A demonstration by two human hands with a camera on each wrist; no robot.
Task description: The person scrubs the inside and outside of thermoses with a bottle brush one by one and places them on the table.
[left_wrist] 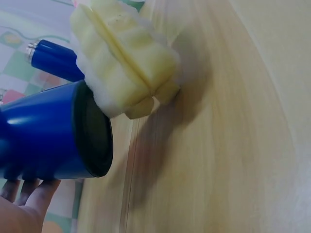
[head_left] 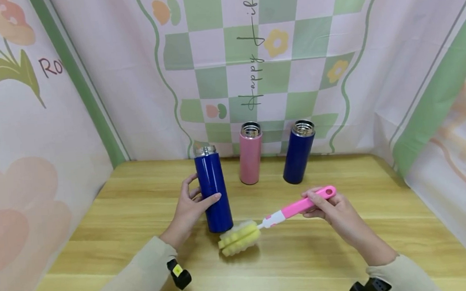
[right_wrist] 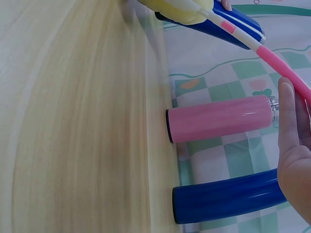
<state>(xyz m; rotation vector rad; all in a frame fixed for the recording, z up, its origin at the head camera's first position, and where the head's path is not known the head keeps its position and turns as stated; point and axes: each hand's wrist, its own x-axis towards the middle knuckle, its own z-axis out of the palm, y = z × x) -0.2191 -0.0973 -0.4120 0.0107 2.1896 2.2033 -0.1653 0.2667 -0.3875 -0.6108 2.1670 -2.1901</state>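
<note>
A blue metal bottle [head_left: 214,192] without a lid is gripped round its side by my left hand [head_left: 186,211]. It tilts slightly, and the left wrist view shows its dark base [left_wrist: 95,133] raised off the table. My right hand [head_left: 337,215] holds a bottle brush by its pink handle [head_left: 303,206], thumb along the top. The brush's yellow and white sponge head [head_left: 240,239] hangs just above the table, close by the bottle's base. Whether sponge and base touch, I cannot tell. The bottle's inside is hidden.
Toward the back of the wooden table [head_left: 300,268] stand a lidless pink bottle [head_left: 250,160] and a second lidless blue bottle [head_left: 297,158]. Behind them hangs a patterned curtain [head_left: 209,51], with more cloth at both sides.
</note>
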